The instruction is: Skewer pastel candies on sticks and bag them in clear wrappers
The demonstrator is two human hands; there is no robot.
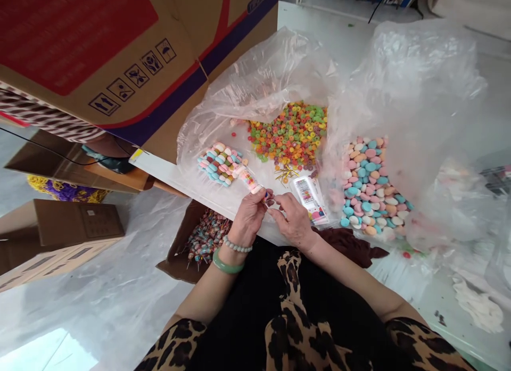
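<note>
Over the table edge, my left hand (250, 214) is closed around the lower end of a candy skewer (248, 179) in clear wrapping, with pastel and bright pieces inside. My right hand (294, 217) is pinched close beside it, at a thin pale strand (270, 202) by the skewer's end; how the strand is fixed is hidden by the fingers. Beyond the hands lie a few gold twist ties (285, 174) and a stack of printed white cards (309, 198). A pile of pastel candies (219, 163) sits just past the skewer.
Plastic sheeting (271, 67) holds colourful ring candies (293, 131); another bag holds pastel oval candies (365, 184). A large carton (131, 57) stands at the left. Below the table edge, an open box (179, 259) contains many wrapped candy sticks. A brown cloth (347, 246) lies near my right forearm.
</note>
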